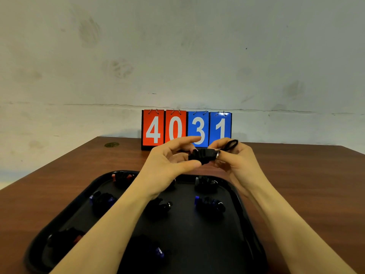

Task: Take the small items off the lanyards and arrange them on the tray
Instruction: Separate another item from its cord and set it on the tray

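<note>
Both hands are raised above the far end of a black tray point(240, 196). My left hand point(167, 163) pinches a small black item point(202, 155) between thumb and fingers. My right hand point(235, 161) pinches the item's other end at a silver ring, and a black lanyard loop point(231, 144) sticks up over its fingers. Several small dark items lie on the tray: one with red ends point(122, 178), some with blue ends point(102, 200) point(209, 205), and black ones point(205, 183) point(160, 206).
The tray sits on a brown wooden table point(296, 184). A flip scoreboard point(186, 128) reading 4031 stands at the table's far edge against a pale wall. Bare table surface lies to the left and right of the tray.
</note>
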Motion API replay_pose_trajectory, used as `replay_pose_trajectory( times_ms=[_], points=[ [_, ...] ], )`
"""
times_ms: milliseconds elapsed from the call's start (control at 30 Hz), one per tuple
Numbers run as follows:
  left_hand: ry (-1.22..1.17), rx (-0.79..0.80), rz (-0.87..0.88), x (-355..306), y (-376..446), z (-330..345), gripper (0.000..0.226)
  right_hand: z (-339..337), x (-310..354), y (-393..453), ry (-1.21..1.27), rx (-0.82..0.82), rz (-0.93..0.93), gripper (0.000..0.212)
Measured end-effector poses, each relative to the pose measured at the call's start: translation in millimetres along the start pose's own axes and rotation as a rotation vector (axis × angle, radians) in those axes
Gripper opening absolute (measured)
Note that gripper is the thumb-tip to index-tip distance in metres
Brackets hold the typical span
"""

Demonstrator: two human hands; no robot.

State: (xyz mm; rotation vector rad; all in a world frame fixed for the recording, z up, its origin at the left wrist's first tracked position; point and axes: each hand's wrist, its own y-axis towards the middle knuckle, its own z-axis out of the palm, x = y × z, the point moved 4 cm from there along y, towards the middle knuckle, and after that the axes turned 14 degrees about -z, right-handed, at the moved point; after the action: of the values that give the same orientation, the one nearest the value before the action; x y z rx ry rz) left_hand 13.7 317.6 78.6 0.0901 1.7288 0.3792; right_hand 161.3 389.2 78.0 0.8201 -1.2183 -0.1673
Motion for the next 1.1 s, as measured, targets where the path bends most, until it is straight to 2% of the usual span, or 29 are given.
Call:
replay_pose_trajectory(
  times_ms=[100,233,367,467,600,700,867,967,1100],
  points=[
    [-0.009,-0.029,0.011,0,0,-1,0.040,4,-3,-2,-0.016,0.010,0.013,0.019],
    [-0.137,-0.121,-0.036,2,2,-6,0.033,6,0,-4,-0.237,0.030,-0.100,0.011],
    [-0.101,-0.228,-0.054,6,5,-12,0.032,12,-1,-6,-0.413,0.091,-0.109,0.011],
    [0.051,-0.308,-0.024,7,6,-15,0.030,14,-2,-6,-0.516,0.131,-0.112,0.011],
    [0.273,-0.325,0.037,6,8,-13,0.029,15,-1,-6,-0.720,0.173,-0.160,0.007],
    [0.390,-0.341,0.055,6,10,-12,0.029,20,-1,-4,-0.896,0.276,-0.216,0.003],
    [0.492,-0.305,0.037,8,12,-10,0.028,26,-2,-6,-1.036,0.460,-0.295,0.007],
    [0.499,-0.271,0.052,7,12,-7,0.026,26,4,-6,-1.124,0.418,-0.502,0.009],
    [0.491,-0.260,0.095,4,9,-3,0.021,25,3,-7,-0.991,0.316,-0.511,0.008]
  ],
)
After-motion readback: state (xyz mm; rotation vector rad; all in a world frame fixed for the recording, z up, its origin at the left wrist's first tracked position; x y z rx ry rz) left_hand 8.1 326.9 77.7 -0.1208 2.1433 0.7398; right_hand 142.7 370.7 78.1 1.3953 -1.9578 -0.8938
